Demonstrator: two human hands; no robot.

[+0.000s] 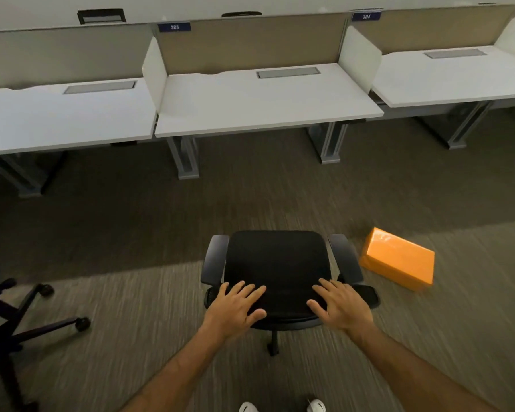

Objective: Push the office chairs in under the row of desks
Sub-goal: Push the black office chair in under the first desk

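Two white shoe tips [283, 407] poke in at the very bottom edge, nearest the camera. Beyond that, going big to small: three white desks run in a row across the far side, with the middle desk [250, 105] straight ahead, tagged 305, and the right one [452, 81] tagged 304. The left desk [63, 114] has no tag I can read. Each has a grey cable hatch in the top and grey legs underneath.

One black office chair [277, 269] sits on the carpet [131, 221] in the near middle, well apart from the desks and not under any of them yet. It faces away from the camera toward the middle desk, and its two armrests run near-to-far. A second chair [9, 325] only shows its dark wheeled base at the left edge.

One orange box [399, 260] lies on the floor just right of the black chair, its long axis angled from far-left to near-right.

Both hands rest flat on the near part of the chair, left hand [238, 307] and right hand [339, 307], fingers spread wide and straight, not gripping anything.
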